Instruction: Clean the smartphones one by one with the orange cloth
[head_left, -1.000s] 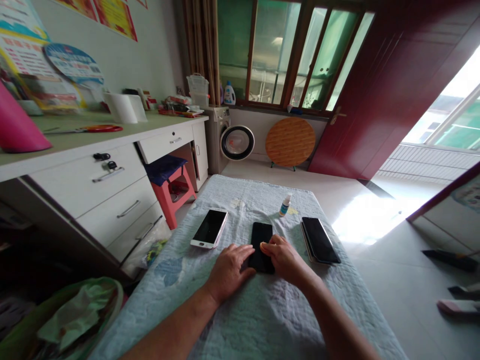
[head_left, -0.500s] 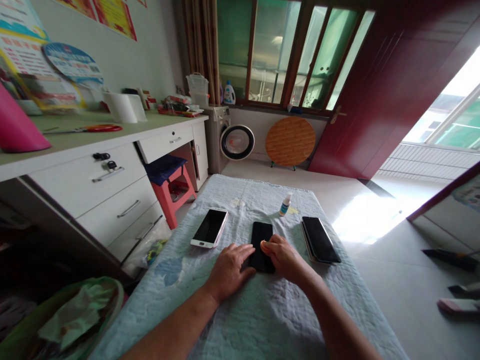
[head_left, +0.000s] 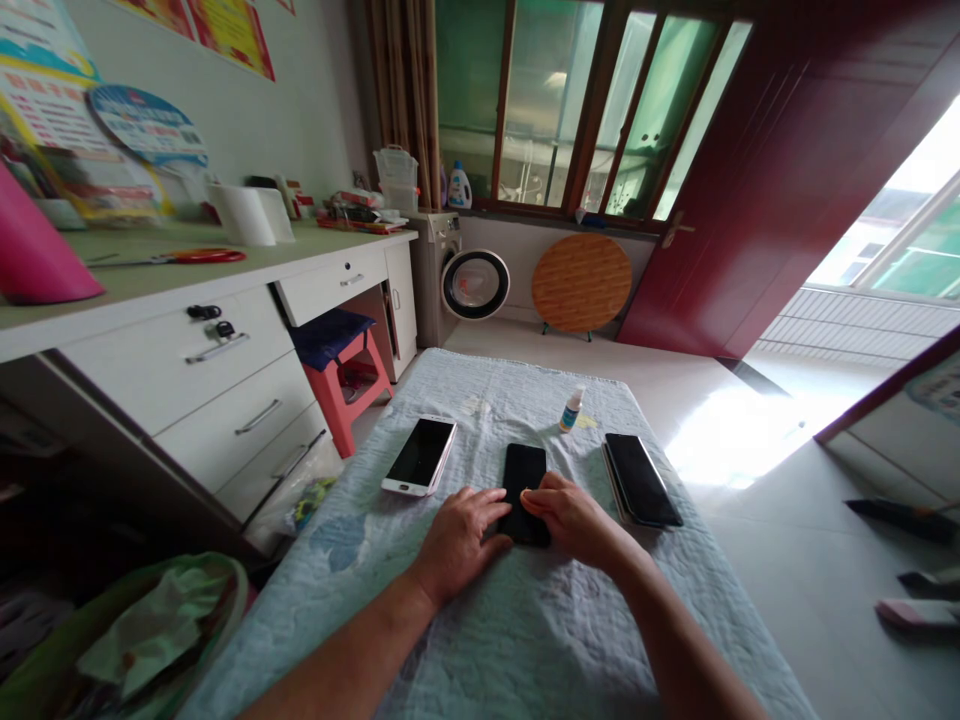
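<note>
A black smartphone (head_left: 525,470) lies face up on the quilted light-blue cloth (head_left: 480,640), between my two hands. My left hand (head_left: 463,532) holds its left edge, with the fingertips on the side and the thumb by the lower corner. My right hand (head_left: 574,515) is closed in a pinch on a small orange pad (head_left: 526,494), which presses against the screen; most of the pad is hidden by the fingers. A white phone (head_left: 418,457) lies to the left on top of something pinkish. On the right, a dark phone (head_left: 642,480) rests on another flat device. A small spray bottle (head_left: 571,410) stands upright behind.
To the left stands a white desk (head_left: 202,350) with drawers, scissors (head_left: 187,257) and a paper roll (head_left: 247,215) on it. A red stool (head_left: 345,380) is beside it. At lower left is a waste bin (head_left: 238,580). A washing machine (head_left: 435,270) has its door open.
My right hand has shifted slightly down and left over the screen with the orange pad. My left hand and the phones have stayed in place.
</note>
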